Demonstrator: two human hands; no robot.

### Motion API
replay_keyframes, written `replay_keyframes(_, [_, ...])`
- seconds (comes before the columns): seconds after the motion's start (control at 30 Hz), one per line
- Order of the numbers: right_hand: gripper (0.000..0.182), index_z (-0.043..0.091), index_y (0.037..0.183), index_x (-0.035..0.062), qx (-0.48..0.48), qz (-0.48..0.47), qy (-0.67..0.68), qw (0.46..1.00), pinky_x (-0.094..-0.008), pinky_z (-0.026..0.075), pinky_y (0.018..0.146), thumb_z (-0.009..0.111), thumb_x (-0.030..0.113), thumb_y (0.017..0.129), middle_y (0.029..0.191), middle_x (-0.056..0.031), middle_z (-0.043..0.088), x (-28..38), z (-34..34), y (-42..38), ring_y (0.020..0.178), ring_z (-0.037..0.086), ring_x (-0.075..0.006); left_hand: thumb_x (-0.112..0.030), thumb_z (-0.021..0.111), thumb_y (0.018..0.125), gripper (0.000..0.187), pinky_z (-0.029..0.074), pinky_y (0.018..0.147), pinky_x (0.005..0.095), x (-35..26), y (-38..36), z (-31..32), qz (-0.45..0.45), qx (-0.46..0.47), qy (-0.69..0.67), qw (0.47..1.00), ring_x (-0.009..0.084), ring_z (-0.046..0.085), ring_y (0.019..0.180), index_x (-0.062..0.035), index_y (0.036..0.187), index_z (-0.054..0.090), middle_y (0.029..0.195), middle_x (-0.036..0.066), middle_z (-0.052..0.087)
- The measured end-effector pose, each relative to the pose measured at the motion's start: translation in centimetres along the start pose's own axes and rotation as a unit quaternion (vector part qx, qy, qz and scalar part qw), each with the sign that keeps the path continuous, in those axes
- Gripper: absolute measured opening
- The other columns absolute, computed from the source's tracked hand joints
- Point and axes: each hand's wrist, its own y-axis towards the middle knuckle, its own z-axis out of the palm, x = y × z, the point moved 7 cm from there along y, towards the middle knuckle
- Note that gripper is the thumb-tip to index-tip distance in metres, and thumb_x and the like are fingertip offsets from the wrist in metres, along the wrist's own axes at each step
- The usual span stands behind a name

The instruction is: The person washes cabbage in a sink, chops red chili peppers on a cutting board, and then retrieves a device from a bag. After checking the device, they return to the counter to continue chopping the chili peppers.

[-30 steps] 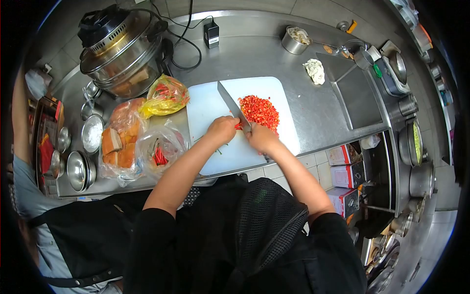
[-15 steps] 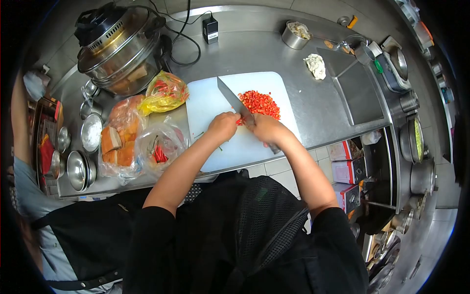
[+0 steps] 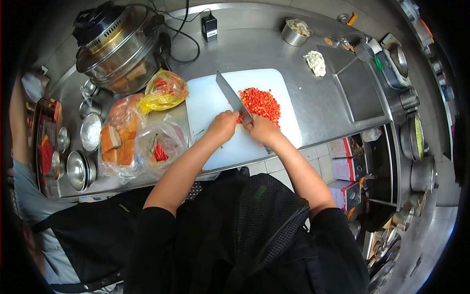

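On the white cutting board [image 3: 210, 93] lies a pile of chopped red chillies [image 3: 262, 104]. My right hand [image 3: 263, 130] is wrapped round the handle of a large knife [image 3: 229, 92], whose blade points up and to the left, along the left side of the pile. My left hand [image 3: 223, 125] is closed beside the blade, its fingertips at a bit of red chilli by the edge; how much it holds is hidden. Small green stem pieces lie on the board near my left wrist.
Left of the board are a yellow bag of chillies [image 3: 165, 90], a clear bag with red chillies [image 3: 159, 147], bagged orange-brown blocks [image 3: 120, 144], metal bowls [image 3: 77, 170] and a large cooker [image 3: 120, 49]. A co-worker [image 3: 73, 220] stands at left. A sink [image 3: 360, 93] is at right.
The knife and my right hand have shifted slightly, with the handle end a little further left and up. My left hand has barely moved.
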Motion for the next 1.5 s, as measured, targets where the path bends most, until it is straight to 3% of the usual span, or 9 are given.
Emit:
replay_keyframes(0.3, [0.031, 0.053, 0.110, -0.0062, 0.108, 0.033, -0.023, 0.993, -0.0395, 0.050, 0.049, 0.050, 0.019, 0.092, 0.067, -0.0188, 0.063, 1.2, -1.4, -0.3, 0.047, 0.060, -0.0257, -0.001, 0.051, 0.085, 0.014, 0.051, 0.081, 0.0482, 0.5, 1.0, 0.2, -0.002, 0.002, -0.032, 0.999, 0.0409, 0.063, 0.093, -0.0013, 0.098, 0.058, 0.095, 0.022, 0.062])
replay_keyframes(0.4, [0.028, 0.054, 0.106, -0.0039, -0.002, 0.001, 0.009, 1.000, -0.0397, 0.049, 0.047, 0.048, 0.021, 0.095, 0.064, -0.0174, 0.062, 0.2, -0.3, 0.3, 0.045, 0.059, -0.0256, -0.004, 0.051, 0.086, 0.011, 0.051, 0.080, 0.0489, 0.5, 1.0, 0.2, -0.001, 0.003, -0.041, 0.999, 0.0408, 0.063, 0.090, -0.0024, 0.095, 0.058, 0.094, 0.021, 0.063])
replay_keyframes(0.57, [0.028, 0.054, 0.102, -0.0023, 0.083, 0.037, -0.019, 0.996, -0.0403, 0.050, 0.048, 0.045, 0.023, 0.096, 0.067, -0.0181, 0.063, 2.7, -2.4, -1.3, 0.045, 0.059, -0.0272, -0.006, 0.053, 0.086, 0.007, 0.050, 0.077, 0.0501, 0.8, 1.1, 0.1, 0.018, -0.015, -0.054, 0.998, 0.0406, 0.062, 0.088, -0.0031, 0.090, 0.058, 0.091, 0.020, 0.063])
replay_keyframes(0.7, [0.037, 0.054, 0.099, -0.0036, -0.018, -0.011, -0.021, 1.000, -0.0402, 0.050, 0.049, 0.038, 0.029, 0.099, 0.059, -0.0168, 0.059, -0.2, 0.0, 1.4, 0.046, 0.060, -0.0287, -0.008, 0.056, 0.085, 0.006, 0.049, 0.076, 0.0503, 1.4, 1.1, 0.5, 0.007, -0.016, -0.067, 0.998, 0.0407, 0.062, 0.087, -0.0029, 0.088, 0.057, 0.088, 0.020, 0.062])
replay_keyframes(0.8, [0.028, 0.053, 0.104, -0.0054, 0.076, 0.034, -0.020, 0.996, -0.0396, 0.051, 0.049, 0.050, 0.020, 0.093, 0.067, -0.0185, 0.062, 3.1, -2.7, -1.3, 0.046, 0.060, -0.0270, -0.009, 0.057, 0.086, 0.007, 0.050, 0.075, 0.0495, 1.1, 0.9, 0.1, 0.017, -0.013, -0.061, 0.998, 0.0404, 0.062, 0.087, -0.0026, 0.088, 0.057, 0.087, 0.019, 0.063])
replay_keyframes(1.03, [0.032, 0.054, 0.108, -0.0075, -0.015, -0.017, -0.014, 1.000, -0.0412, 0.051, 0.051, 0.050, 0.020, 0.093, 0.068, -0.0206, 0.063, 0.5, 0.2, 0.3, 0.048, 0.062, -0.0279, -0.009, 0.057, 0.088, 0.008, 0.051, 0.075, 0.0484, 1.1, -0.3, 0.6, 0.017, -0.018, -0.039, 0.999, 0.0391, 0.063, 0.087, -0.0016, 0.088, 0.056, 0.088, 0.020, 0.063])
replay_keyframes(1.3, [0.034, 0.055, 0.113, -0.0082, 0.095, 0.024, -0.049, 0.994, -0.0407, 0.052, 0.051, 0.042, 0.018, 0.094, 0.071, -0.0222, 0.065, 3.0, -2.1, -1.6, 0.049, 0.063, -0.0290, 0.004, 0.050, 0.082, 0.015, 0.052, 0.079, 0.0466, 0.4, -0.1, 0.1, 0.037, -0.056, -0.012, 0.998, 0.0393, 0.064, 0.088, 0.0007, 0.094, 0.058, 0.091, 0.022, 0.062])
replay_keyframes(1.4, [0.032, 0.053, 0.109, -0.0081, -0.005, -0.002, -0.047, 0.999, -0.0407, 0.051, 0.049, 0.049, 0.019, 0.092, 0.069, -0.0214, 0.064, 0.4, 0.5, 0.1, 0.048, 0.062, -0.0281, 0.004, 0.050, 0.081, 0.016, 0.052, 0.079, 0.0467, -0.2, -0.1, -0.3, 0.020, -0.033, -0.012, 0.999, 0.0394, 0.064, 0.089, 0.0005, 0.094, 0.059, 0.091, 0.022, 0.063])
replay_keyframes(1.5, [0.032, 0.053, 0.110, -0.0077, 0.023, -0.015, -0.013, 1.000, -0.0413, 0.051, 0.050, 0.049, 0.019, 0.092, 0.072, -0.0214, 0.064, 0.7, -0.4, 0.8, 0.049, 0.062, -0.0279, 0.003, 0.051, 0.081, 0.015, 0.052, 0.079, 0.0466, -0.2, -0.2, -0.4, 0.027, -0.035, -0.005, 0.999, 0.0393, 0.064, 0.089, 0.0006, 0.094, 0.059, 0.091, 0.023, 0.063])
